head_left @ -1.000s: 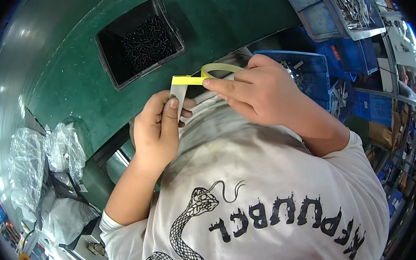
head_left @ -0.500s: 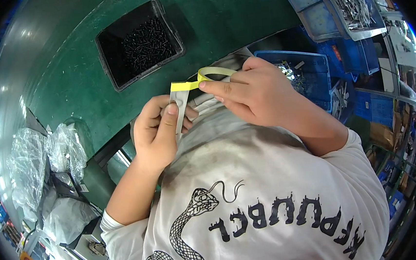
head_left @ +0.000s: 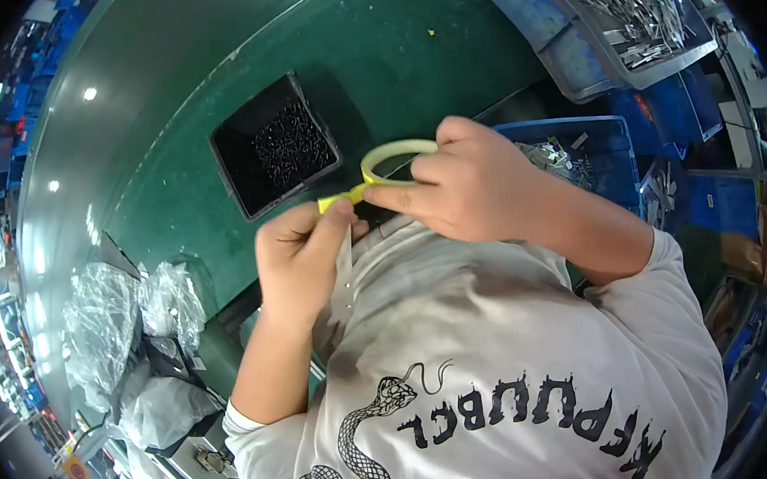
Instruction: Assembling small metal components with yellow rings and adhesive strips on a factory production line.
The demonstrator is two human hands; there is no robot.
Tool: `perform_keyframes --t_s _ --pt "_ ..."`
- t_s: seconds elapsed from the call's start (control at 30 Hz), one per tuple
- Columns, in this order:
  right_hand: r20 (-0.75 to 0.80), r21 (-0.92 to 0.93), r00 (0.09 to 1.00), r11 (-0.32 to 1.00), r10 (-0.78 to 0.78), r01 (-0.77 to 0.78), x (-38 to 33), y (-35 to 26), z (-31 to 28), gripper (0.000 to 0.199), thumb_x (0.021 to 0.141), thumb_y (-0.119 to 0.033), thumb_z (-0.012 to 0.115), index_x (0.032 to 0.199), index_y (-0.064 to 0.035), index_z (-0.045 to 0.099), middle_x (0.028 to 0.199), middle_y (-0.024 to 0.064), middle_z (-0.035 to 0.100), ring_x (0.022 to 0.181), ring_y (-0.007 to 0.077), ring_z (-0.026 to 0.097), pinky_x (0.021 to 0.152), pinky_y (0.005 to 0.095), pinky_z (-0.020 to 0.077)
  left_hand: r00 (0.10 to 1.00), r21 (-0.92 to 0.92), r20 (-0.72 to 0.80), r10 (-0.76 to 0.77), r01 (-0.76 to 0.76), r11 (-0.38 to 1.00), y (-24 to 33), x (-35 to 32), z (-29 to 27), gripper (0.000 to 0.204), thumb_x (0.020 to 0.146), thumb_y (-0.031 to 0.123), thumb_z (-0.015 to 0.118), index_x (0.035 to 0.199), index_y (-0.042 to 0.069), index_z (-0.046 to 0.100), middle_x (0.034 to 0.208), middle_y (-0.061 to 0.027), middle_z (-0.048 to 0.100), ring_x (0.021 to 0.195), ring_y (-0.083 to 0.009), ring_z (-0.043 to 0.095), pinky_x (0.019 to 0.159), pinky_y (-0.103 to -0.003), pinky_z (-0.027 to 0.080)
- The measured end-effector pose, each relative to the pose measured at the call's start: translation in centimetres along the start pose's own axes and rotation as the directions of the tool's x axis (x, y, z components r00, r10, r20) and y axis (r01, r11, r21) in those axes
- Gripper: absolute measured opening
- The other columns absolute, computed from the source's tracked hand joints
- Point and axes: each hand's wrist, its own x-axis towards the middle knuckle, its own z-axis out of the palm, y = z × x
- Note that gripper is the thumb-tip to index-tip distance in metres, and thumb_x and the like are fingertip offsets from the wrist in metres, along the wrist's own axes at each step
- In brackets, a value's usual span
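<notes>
My left hand (head_left: pixel 299 260) is closed on a flat light-grey strip (head_left: pixel 346 269) that hangs down between thumb and fingers. Across the strip's top end lies yellow tape (head_left: pixel 334 202), with the left thumb pressed against it. The tape runs to the right into its roll (head_left: pixel 368 158), a yellow ring with a pale core. My right hand (head_left: pixel 469 179) grips the roll at its right side, the index finger stretched along the tape near where it leaves the ring. Both hands are close together in front of my shirt.
Beyond the hands, a black bin (head_left: pixel 231 157) of small black screw-like parts stands on the green table (head_left: pixel 405 58). At right are a blue crate (head_left: pixel 614 136) of mixed parts and a grey tray (head_left: pixel 658 69) of metal strips. Clear plastic bags (head_left: pixel 102 325) lie at left.
The left thumb has moved up onto the tape at the strip's top end. The roll now shows as a wider ring. The whole view has shifted, with the bin lower in it.
</notes>
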Motion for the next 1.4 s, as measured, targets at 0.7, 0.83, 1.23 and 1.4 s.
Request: perform_keyframes --t_s 0.7,0.83,1.23,1.4 --pt "0.270 -0.033 0.936 0.974 0.226 -0.225 5.7 4.9 1.4 0.023 0.096 -0.023 0.057 0.112 -0.0199 0.073 0.077 0.0005 0.069 0.065 0.0222 0.065 0.070 0.0357 0.0437 0.982 0.384 -0.191 0.011 0.065 0.921 4.1 8.0 -0.3 0.033 0.095 0.022 0.063 0.072 -0.002 0.068 0.060 -0.0013 0.060 0.055 -0.0072 0.051 0.054 -0.026 0.040" --pt "0.223 -0.011 0.951 0.976 0.215 -0.219 5.6 5.0 2.2 0.023 0.096 -0.023 0.056 0.111 -0.0199 0.073 0.075 0.0010 0.069 0.065 0.0224 0.065 0.070 0.0365 0.0438 0.976 0.445 -0.213 0.046 0.055 0.894 4.0 8.0 -0.2 0.033 0.094 0.024 0.063 0.073 -0.002 0.069 0.060 -0.0011 0.060 0.056 -0.0076 0.051 0.055 -0.027 0.040" --pt "0.168 -0.023 0.961 0.975 0.221 -0.220 5.9 5.0 2.3 0.022 0.095 -0.024 0.057 0.110 -0.0210 0.073 0.076 0.0009 0.070 0.064 0.0225 0.065 0.069 0.0354 0.0434 0.964 0.381 -0.256 0.073 0.032 0.924 2.8 8.8 -1.0 0.033 0.094 0.025 0.064 0.079 -0.003 0.070 0.060 0.0008 0.056 0.054 -0.0060 0.046 0.050 -0.027 0.036" --pt "0.141 -0.015 0.964 0.974 0.225 -0.225 6.0 4.8 2.4 0.022 0.095 -0.025 0.057 0.109 -0.0218 0.074 0.075 0.0011 0.069 0.062 0.0232 0.064 0.069 0.0356 0.0434 0.964 0.371 -0.258 0.058 0.043 0.928 2.9 8.7 -1.0 0.033 0.095 0.026 0.064 0.080 -0.004 0.070 0.060 0.0016 0.056 0.052 -0.0053 0.045 0.048 -0.026 0.035"
